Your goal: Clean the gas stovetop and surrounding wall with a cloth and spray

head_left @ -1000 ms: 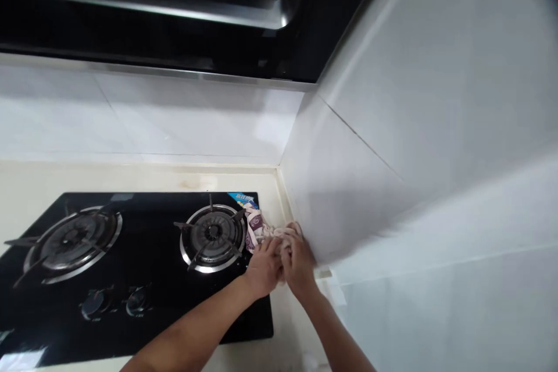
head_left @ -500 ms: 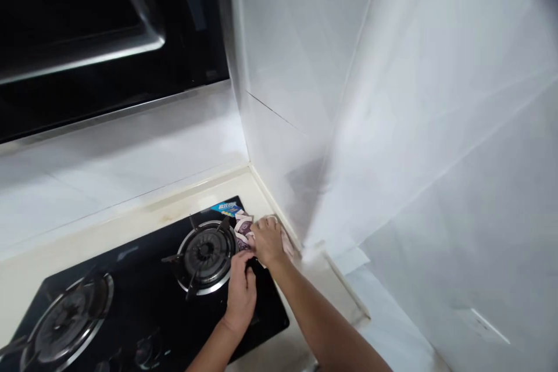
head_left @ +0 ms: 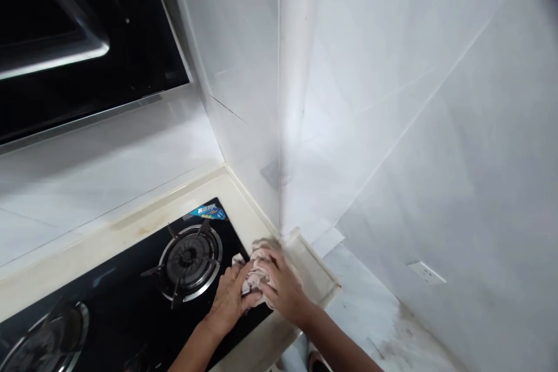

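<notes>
A crumpled pale pink cloth (head_left: pixel 257 279) is bunched between my two hands at the right edge of the black gas stove (head_left: pixel 126 296). My left hand (head_left: pixel 229 296) grips its left side, thumb and fingers curled on the fabric. From the right, my right hand (head_left: pixel 281 285) is closed over the cloth, its fingers pressing into the folds. Just left of my hands is the right burner (head_left: pixel 189 261) with its metal pot supports. A blue sticker (head_left: pixel 208 211) marks the stove's far right corner.
Cream countertop (head_left: pixel 248 209) borders the stove and meets the white tiled wall (head_left: pixel 246 145). A black range hood (head_left: pixel 131 58) hangs above at the left. Another burner (head_left: pixel 52 340) lies at lower left. A wall socket (head_left: pixel 426 272) is at the right, above the floor (head_left: pixel 370 302).
The cloth has come nearer to me along the stove's right edge and is more bunched. My left hand now grips it along with the right. The view has shifted rightward.
</notes>
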The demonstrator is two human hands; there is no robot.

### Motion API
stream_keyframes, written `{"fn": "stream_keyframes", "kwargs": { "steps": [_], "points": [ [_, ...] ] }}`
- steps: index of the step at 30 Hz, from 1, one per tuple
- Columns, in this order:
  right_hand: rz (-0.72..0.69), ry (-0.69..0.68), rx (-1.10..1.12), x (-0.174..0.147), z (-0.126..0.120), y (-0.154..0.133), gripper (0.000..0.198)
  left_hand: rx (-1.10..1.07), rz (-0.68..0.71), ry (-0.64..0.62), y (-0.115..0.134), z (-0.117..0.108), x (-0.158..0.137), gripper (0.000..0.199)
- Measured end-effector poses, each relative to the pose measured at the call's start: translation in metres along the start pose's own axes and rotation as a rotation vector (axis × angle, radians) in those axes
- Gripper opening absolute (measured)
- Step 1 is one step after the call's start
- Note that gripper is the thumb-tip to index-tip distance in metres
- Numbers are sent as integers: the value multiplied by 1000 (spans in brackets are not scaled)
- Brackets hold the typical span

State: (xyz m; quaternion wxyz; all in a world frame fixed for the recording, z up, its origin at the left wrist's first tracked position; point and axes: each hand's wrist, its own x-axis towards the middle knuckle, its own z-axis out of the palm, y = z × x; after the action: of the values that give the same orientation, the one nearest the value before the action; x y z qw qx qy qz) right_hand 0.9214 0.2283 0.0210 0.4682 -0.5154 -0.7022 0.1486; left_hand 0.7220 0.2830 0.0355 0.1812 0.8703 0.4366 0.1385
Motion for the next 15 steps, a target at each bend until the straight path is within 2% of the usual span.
{"fn": "stream_keyframes", "kwargs": {
  "steps": [2, 4, 7, 11, 15],
  "points": [
    [49, 35, -16, -20, -4, 6, 54, -13, -33, 34, 5, -5, -1, 34],
    [96, 30, -2, -35, -7, 12, 58, -85, -53, 127, 13, -12, -3, 23],
    [118, -31, 135, -38, -16, 12, 50, -169, -95, 326, 29, -28, -10, 27],
    [95, -102, 186, -16, -34, -6, 28, -156, -196, 594, 42, -63, -20, 23],
    [77, -171, 158, -9, -42, -12, 20, -78, -308, 739, 41, -97, -24, 22]
  ]
}}
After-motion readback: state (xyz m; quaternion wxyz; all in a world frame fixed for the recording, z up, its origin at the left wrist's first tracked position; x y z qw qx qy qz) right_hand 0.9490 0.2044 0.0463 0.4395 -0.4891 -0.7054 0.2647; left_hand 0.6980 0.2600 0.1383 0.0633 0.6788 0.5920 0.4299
